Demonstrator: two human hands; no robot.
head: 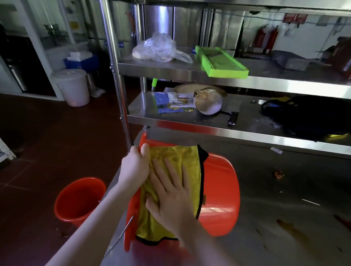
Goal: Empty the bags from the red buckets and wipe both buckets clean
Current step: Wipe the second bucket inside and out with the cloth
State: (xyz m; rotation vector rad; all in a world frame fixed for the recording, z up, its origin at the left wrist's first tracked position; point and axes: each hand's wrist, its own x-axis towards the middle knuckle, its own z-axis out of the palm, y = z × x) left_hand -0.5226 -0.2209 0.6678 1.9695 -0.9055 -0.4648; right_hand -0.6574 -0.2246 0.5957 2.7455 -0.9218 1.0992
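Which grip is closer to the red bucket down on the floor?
Left. The left grip holds the tabletop bucket by its rim, on the side toward the floor bucket; the right grip presses the yellow cloth, farther right.

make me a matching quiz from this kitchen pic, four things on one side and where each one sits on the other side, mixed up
Things:
1. yellow cloth
2. green slicer
3. upright red bucket
4. blue packet

Places:
a. on the floor
b. on the shelf with the plastic bag
c. spread over the tipped red bucket on the table
d. on the lowest shelf, just above the table

Pairs: 1-c, 2-b, 3-a, 4-d
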